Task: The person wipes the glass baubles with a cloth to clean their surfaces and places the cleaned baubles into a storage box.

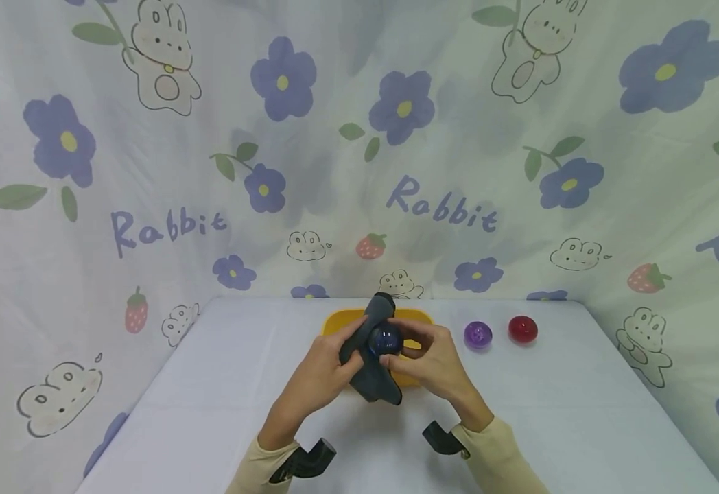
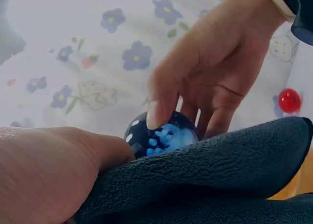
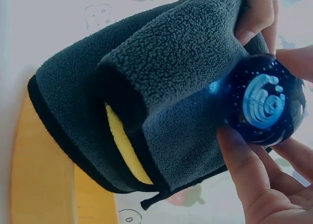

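Note:
A dark blue glass ball (image 1: 387,339) with a pale swirl inside is pinched between the thumb and fingers of my right hand (image 1: 427,351). My left hand (image 1: 325,367) grips a dark grey fleecy cloth (image 1: 376,377), which lies against the ball. In the right wrist view the ball (image 3: 264,99) touches the folded cloth (image 3: 171,53), whose yellow underside shows at one fold. From the left wrist view, the cloth (image 2: 220,165) hides the lower part of the ball (image 2: 168,136). Both hands are above a yellow container (image 1: 341,319).
A purple ball (image 1: 478,335) and a red ball (image 1: 523,330) rest on the white table (image 1: 211,384), right of the yellow container. Behind the table hangs a white curtain (image 1: 328,185) printed with flowers and rabbits.

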A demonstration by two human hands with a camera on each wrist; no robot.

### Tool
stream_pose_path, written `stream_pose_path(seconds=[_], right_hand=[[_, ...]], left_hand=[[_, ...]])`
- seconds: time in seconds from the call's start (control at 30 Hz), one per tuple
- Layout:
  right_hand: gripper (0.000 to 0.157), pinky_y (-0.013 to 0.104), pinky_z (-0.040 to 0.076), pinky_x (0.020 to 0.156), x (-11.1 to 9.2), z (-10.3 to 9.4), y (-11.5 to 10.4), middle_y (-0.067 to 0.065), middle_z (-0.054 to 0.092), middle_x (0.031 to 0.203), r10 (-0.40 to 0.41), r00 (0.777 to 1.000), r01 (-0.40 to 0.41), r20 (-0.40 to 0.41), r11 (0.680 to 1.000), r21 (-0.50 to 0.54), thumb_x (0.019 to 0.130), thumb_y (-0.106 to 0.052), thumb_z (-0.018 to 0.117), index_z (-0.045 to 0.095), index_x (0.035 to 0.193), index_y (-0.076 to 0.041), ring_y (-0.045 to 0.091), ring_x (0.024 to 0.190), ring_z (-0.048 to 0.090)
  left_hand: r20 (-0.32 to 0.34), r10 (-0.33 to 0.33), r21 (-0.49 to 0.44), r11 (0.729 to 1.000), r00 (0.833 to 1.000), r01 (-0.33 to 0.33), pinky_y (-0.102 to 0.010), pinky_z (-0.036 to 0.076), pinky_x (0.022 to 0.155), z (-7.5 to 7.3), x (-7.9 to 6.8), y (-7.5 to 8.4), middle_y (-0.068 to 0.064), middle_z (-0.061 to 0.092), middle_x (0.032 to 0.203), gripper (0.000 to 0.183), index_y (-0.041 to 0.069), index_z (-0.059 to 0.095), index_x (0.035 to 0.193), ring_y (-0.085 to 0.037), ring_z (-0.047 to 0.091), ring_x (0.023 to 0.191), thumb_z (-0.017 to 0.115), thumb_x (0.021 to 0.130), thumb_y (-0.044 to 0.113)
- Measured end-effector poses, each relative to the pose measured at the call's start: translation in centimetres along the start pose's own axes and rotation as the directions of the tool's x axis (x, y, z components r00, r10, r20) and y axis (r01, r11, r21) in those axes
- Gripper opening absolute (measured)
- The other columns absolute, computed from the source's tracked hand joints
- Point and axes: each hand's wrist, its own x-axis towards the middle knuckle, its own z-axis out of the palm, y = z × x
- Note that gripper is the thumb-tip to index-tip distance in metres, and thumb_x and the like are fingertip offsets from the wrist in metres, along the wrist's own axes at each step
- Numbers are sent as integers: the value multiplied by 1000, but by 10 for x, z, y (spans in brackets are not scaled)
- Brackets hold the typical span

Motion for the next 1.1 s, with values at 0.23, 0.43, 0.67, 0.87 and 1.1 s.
stream_pose_path(seconds=[0.23, 0.43, 0.67, 0.87, 1.1], right_hand=[[55, 34, 60, 92, 1, -1, 2, 18, 70, 122, -5, 999, 5, -36, 1000, 10, 78, -6, 85, 68, 131, -5, 18, 107, 69], [58, 34, 58, 95, 2, -4, 1, 18, 67, 127, -2, 998, 3, -61, 1000, 14, 78, -5, 85, 65, 133, -6, 28, 114, 68], [62, 36, 56, 103, 1, -6, 3, 11, 70, 127, 26, 995, -36, -100, 994, -102, 79, -13, 86, 65, 138, -10, 26, 116, 69], [60, 31, 57, 95, 2, -7, 3, 7, 74, 118, 9, 997, -23, -78, 983, -182, 79, -16, 85, 67, 136, -11, 22, 106, 68], [62, 31, 57, 96, 2, -8, 3, 13, 70, 128, 37, 999, -43, -32, 976, -213, 78, -19, 87, 66, 134, -7, 23, 103, 71]], left_hand=[[3, -38, -15, 999, 999, 38, -21, 49, 55, 2, -4, 4, -18, 73, 103, 60, -1, 48, 152, -9, 63, 65, 57, 92, 2], [-3, -44, -34, 998, 999, 43, -19, 44, 50, 1, -5, 8, -14, 70, 94, 61, 0, 49, 151, -6, 57, 55, 58, 91, 2], [6, -55, -37, 998, 998, 56, -18, 34, 45, -1, -6, 14, 1, 48, 69, 61, 6, 51, 152, -1, 37, 43, 58, 92, 4], [-20, -29, -47, 998, 999, 28, -18, 41, 47, -1, -9, 15, -10, 65, 88, 60, 9, 53, 151, -4, 50, 49, 58, 92, 2], [-53, 38, -11, 999, 998, -39, -17, 35, 44, -1, -8, 16, -2, 51, 71, 60, 13, 54, 152, 1, 34, 41, 57, 93, 2]])
